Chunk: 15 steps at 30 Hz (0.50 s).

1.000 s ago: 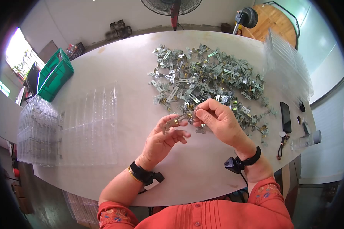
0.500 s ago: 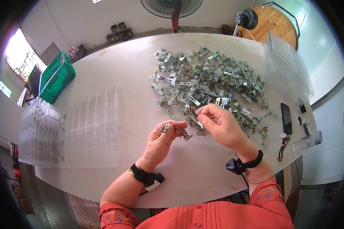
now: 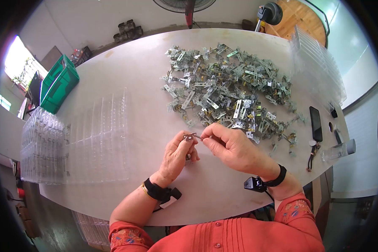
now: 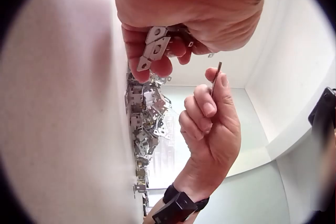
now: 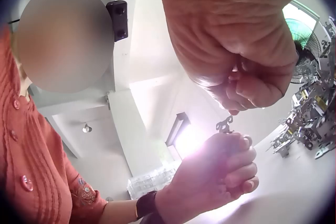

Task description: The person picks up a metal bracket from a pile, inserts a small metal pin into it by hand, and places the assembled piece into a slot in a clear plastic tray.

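Observation:
My left hand (image 3: pixel 175 157) grips a small metal bracket (image 3: pixel 190 137), its holed end standing up above the thumb. In the left wrist view, a stepped plate (image 4: pixel 154 49) with round holes shows along the fingers, while the palm hides the rest. Close by on the right, my right hand (image 3: pixel 233 148) pinches a thin, narrow metal piece (image 4: pixel 216 78) between thumb and forefinger. Its tip points toward the bracket's upper end. From the right wrist view, the bracket's curved end (image 5: pixel 224 124) pokes out of the left fist, just below the right fingertips.
A wide pile of metal brackets (image 3: pixel 227 84) covers the table beyond the hands. Clear plastic trays (image 3: pixel 42 147) are stacked at left, with more trays (image 3: pixel 317 69) at back right. A phone (image 3: pixel 316 124) and a clear bottle (image 3: pixel 338 152) lie at right; a green crate (image 3: pixel 59 86) stands far left.
The left fingers, loosely spread around the bracket a second ago, have curled round it and turned it. My right hand drew away from the bracket, then came back to it with the thin piece.

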{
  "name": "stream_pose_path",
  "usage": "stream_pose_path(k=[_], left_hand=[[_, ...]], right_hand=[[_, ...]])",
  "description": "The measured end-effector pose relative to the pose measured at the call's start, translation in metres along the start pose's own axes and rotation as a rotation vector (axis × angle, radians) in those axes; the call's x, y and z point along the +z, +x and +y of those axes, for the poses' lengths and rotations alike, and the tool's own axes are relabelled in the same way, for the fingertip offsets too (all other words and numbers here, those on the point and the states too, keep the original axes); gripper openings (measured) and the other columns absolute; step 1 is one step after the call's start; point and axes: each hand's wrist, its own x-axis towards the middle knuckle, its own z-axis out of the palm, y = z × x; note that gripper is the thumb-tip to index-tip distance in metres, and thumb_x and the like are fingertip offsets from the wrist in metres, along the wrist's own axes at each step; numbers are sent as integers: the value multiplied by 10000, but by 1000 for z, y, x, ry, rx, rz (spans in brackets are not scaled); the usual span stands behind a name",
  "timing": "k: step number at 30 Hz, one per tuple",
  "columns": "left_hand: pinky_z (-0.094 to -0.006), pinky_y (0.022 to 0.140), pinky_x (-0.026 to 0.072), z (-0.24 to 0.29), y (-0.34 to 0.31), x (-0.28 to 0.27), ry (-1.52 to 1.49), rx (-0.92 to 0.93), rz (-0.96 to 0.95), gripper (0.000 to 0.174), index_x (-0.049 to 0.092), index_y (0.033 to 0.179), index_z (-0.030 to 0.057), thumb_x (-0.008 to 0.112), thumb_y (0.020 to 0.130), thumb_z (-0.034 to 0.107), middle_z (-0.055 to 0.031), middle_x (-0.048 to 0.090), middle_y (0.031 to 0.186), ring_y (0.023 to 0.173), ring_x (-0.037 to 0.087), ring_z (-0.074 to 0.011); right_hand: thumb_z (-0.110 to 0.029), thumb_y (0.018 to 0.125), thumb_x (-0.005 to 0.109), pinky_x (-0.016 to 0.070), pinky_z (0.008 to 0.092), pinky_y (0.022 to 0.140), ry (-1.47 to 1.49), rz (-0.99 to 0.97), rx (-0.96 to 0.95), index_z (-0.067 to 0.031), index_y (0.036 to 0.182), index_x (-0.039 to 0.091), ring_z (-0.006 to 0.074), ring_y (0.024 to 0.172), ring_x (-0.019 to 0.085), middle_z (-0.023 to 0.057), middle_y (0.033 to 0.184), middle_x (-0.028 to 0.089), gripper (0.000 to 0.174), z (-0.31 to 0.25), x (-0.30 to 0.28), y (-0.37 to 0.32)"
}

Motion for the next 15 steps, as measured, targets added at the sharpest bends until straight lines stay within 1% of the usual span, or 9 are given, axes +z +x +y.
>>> stream_pose_path(k=[1,3,4,7,9,10,12,13,15], left_hand=[[-347,706,556,0,0,0,-1,-3,-2,215,586,1016,27,462,1070,194,-18,505,771,656,578,-147],[-344,704,557,1,0,0,74,31,-27,165,555,1028,30,442,1051,149,-25,511,791,678,575,-143],[-344,704,557,1,-1,1,74,30,-28,165,555,1028,30,442,1051,149,-25,511,791,678,575,-143],[-313,713,536,2,-2,4,122,53,-39,136,529,1035,37,422,1034,119,-21,526,790,715,576,-136],[-276,722,504,1,-3,4,168,66,-42,168,542,1088,33,420,1056,144,-12,547,797,741,567,-115],[-276,722,504,0,-2,5,168,66,-43,168,542,1088,33,420,1056,144,-12,547,797,741,567,-115],[-256,725,481,-4,-2,4,186,87,-21,217,557,1175,29,430,1078,176,0,562,804,747,555,-96],[-256,725,481,-4,-2,4,187,87,-22,217,557,1175,29,430,1078,176,0,562,804,747,555,-96],[-255,724,482,-5,-2,4,249,100,10,256,554,1262,28,447,1090,185,11,556,804,749,541,-82]], right_hand=[[-133,1015,612,480,317,589,1,1,3,-29,1052,624,143,627,604,94,756,665,112,-2,0,-1],[-119,1011,597,534,351,655,41,-38,-21,-14,1062,614,229,708,701,140,824,715,118,-6,2,-2],[-119,1011,597,534,351,655,42,-37,-19,-14,1062,614,229,708,701,140,824,715,118,-8,2,-1],[-124,1011,597,554,350,690,-10,-44,27,0,1057,612,253,770,734,157,865,732,133,-7,3,0],[-113,1012,620,456,287,588,-6,-6,-8,-33,1082,634,88,634,551,73,731,630,107,0,5,0],[-113,1012,620,456,287,588,-6,-6,-7,-33,1082,634,88,634,551,73,731,630,107,3,7,0],[-118,1007,625,476,298,602,-14,18,-60,-35,1079,634,111,646,599,87,754,658,110,7,9,0],[-118,1007,625,476,298,602,-14,19,-59,-35,1079,634,111,646,599,87,754,658,110,5,9,0],[-135,996,612,520,390,632,-42,-4,-1,-12,1043,610,299,700,701,179,811,697,132,0,6,0]])
